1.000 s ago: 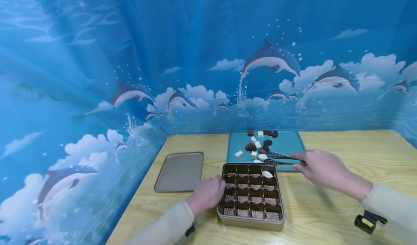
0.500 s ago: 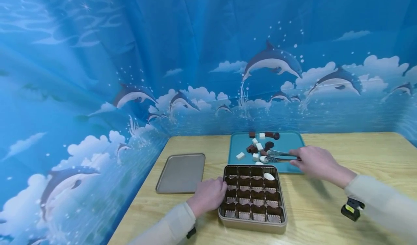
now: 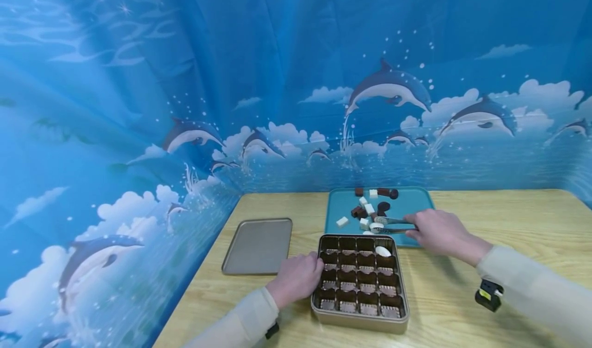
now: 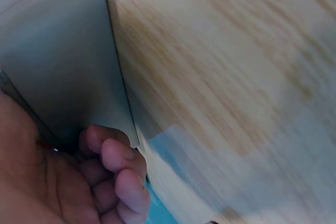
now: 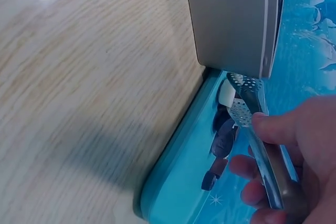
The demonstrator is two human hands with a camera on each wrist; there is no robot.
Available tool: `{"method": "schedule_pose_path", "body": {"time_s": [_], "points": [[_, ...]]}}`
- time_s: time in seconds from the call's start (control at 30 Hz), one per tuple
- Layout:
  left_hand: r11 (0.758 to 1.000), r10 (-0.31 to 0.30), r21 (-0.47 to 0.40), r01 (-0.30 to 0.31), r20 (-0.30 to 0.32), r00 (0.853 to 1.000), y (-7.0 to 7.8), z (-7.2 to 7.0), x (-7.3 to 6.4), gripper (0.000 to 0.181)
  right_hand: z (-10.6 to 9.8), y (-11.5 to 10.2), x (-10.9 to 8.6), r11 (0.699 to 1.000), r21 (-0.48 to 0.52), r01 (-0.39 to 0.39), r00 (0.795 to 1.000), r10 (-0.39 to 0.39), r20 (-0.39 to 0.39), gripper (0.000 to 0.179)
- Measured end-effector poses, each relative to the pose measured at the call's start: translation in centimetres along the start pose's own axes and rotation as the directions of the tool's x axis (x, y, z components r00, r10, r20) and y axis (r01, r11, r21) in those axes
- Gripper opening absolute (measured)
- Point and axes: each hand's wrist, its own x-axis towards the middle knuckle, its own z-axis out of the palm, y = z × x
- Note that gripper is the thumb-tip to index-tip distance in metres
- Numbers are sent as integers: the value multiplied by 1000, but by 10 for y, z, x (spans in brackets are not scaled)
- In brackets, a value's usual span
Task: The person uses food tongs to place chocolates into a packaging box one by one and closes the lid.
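A flat grey lid lies on the surface. Beside it, the left hand grips the left side of a divided tin, fingers curled against its wall. A white oval piece sits in the far right compartment. Behind, white and brown pieces lie on a blue tray. Metal tongs straddle another white piece, whether pinching it I cannot tell; the right hand's fingers close round their handles.
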Motion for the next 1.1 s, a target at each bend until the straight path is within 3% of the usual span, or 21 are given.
{"method": "schedule_pose_path", "body": {"time_s": [0.57,1.1], "points": [[1000,-9,10,9,-3,1000,1,1,0,42,4,-1,-4,1000,-5,29,999,-30,-46,37],[1000,3,24,-3,-14,1000,-1,1,1,41,-33,-12,-14,998,12,55,994,-53,-97,36]]}}
